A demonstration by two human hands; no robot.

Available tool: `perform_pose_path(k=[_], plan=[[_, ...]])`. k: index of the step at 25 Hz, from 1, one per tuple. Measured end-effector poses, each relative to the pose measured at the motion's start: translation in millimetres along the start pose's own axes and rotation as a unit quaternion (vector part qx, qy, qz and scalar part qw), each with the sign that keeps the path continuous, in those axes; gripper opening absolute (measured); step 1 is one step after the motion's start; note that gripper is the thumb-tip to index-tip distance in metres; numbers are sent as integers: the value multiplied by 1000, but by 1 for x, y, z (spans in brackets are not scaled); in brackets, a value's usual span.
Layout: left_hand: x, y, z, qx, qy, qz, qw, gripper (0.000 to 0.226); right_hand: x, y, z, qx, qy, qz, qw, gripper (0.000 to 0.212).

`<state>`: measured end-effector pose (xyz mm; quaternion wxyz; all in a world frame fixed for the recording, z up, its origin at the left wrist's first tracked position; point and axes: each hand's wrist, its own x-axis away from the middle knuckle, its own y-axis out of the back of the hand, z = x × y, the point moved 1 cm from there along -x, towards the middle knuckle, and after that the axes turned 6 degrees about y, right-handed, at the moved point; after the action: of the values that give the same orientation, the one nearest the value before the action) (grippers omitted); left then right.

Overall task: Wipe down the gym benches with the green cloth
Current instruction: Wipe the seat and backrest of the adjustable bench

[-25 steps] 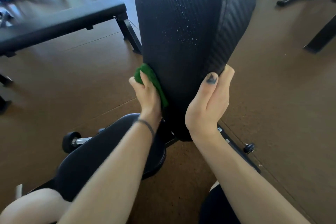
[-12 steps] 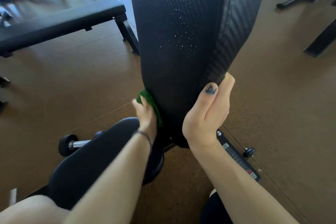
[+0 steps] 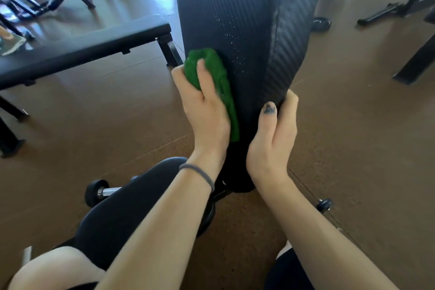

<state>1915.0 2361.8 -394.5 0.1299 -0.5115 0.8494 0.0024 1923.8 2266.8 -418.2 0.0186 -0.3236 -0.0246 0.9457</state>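
Here the left hand [image 3: 202, 110] is closed around the crumpled green cloth [image 3: 211, 82] and presses it on the left edge of the raised black textured backrest pad [image 3: 244, 21]. The right hand [image 3: 273, 139] grips the pad's lower right edge, thumb in front. To the left, well apart, a flat black padded bench [image 3: 82, 47] stands on the brown floor [image 3: 353, 136].

Only one camera is working here, riding on the person's head and looking forward and down along both forearms. It is sitting very close to the raised back pad [image 3: 240, 21], which is filling the upper middle, while the brown floor [image 3: 353, 148] is spreading away on both sides.
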Motion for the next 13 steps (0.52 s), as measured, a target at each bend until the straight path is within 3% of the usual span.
perform_pose_path(k=[4, 5, 9, 11, 13], plan=[[6, 10, 32, -13, 111, 3, 994, 24, -37, -4, 32, -6, 26, -17, 999, 56], [17, 12, 26, -13, 97, 14, 995, 21, -38, -7, 33, -6, 26, -23, 999, 56], [40, 0, -19, -14, -98, 56, 993, 14, -39, 1, 26, -48, 29, -4, 998, 47], [8, -2, -7, 1, -88, 29, 996, 21, -44, 3, 27, -70, 29, -2, 997, 45], [-16, -3, -2, -3, -16, 14, 1000, 24, -45, 1, 32, -79, 19, 6, 997, 49]])
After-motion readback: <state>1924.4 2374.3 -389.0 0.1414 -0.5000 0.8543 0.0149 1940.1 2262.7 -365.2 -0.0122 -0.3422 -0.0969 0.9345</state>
